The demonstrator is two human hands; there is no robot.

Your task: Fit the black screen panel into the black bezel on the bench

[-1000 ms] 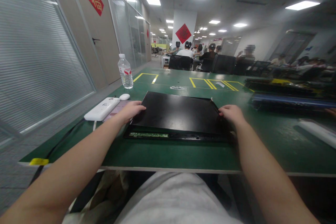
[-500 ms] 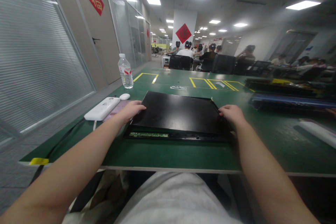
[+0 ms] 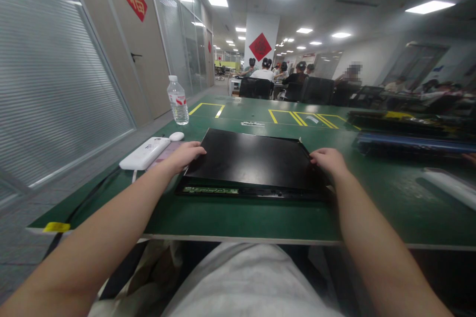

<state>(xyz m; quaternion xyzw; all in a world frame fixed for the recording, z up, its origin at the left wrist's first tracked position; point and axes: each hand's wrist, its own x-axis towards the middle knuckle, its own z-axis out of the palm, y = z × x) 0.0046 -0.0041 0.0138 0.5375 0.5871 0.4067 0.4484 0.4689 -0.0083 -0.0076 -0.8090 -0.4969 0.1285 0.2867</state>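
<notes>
Between the left hand (image 3: pixel 185 155) and right hand (image 3: pixel 329 160), both gripping its sides, a black panel (image 3: pixel 253 158) lies virtually unmoved from a second ago. It suggests a steadying pause.

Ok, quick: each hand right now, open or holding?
Left hand: closed on the left edge of the black panel unit, thumb on top.
Right hand: closed on its right edge, fingers partly hidden.

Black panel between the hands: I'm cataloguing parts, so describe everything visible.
The panel is black, flat and roughly rectangular, with a soft glare; material unclear. It lies over a black frame on the table, leaving the frame's near strip uncovered. The left hand touches the panel's left edge; whether the right hand grips panel or frame is unclear.
</notes>
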